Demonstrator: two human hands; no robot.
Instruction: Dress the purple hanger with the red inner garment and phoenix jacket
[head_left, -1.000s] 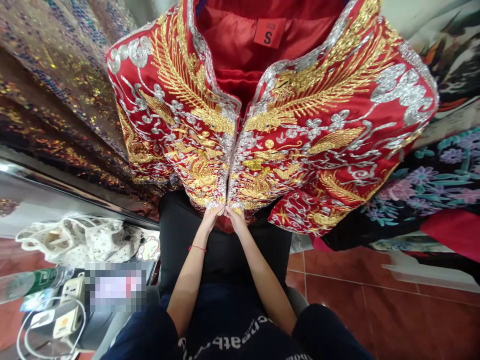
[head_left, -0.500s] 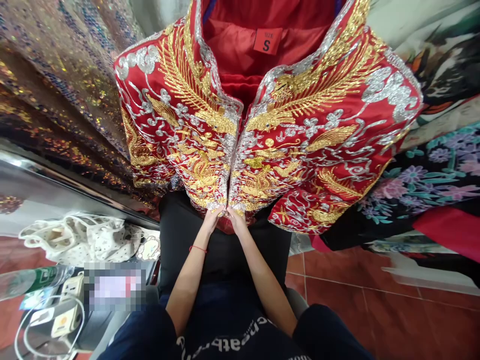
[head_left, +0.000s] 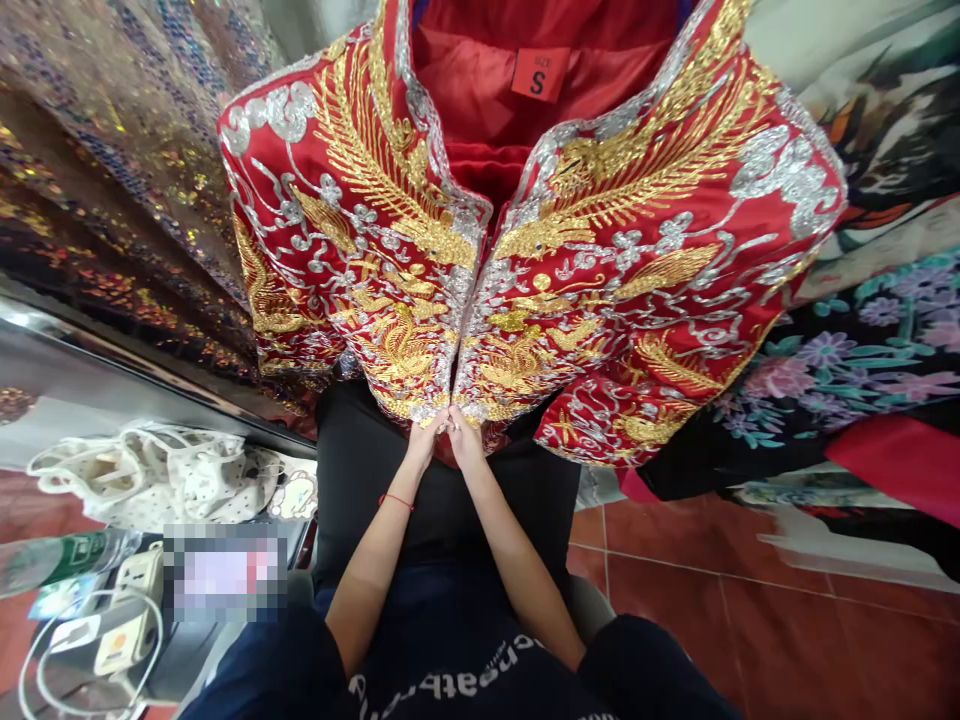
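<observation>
A red jacket (head_left: 652,270), thickly embroidered in gold and silver, hangs in front of me with its front opening running down the middle. Inside its collar shows a red size label (head_left: 540,75) marked S. At the bottom of the opening, my left hand (head_left: 425,436) pinches the left front edge by the hem. My right hand (head_left: 463,432) pinches the other edge right beside it, the two hands touching or nearly so. The fingertips are small in view, and any fastener between them cannot be made out.
Sequinned fabric (head_left: 127,200) hangs at the left, a black floral garment (head_left: 847,350) at the right. Lower left are a white dotted cloth bag (head_left: 157,475), a plastic bottle (head_left: 67,560), a power strip (head_left: 124,640) with a white cable, and a blurred-out item. The floor (head_left: 667,580) is red tile.
My right hand has shifted slightly left and closer to my left hand at the hem. The view has moved a little; the jacket hangs much as before.
</observation>
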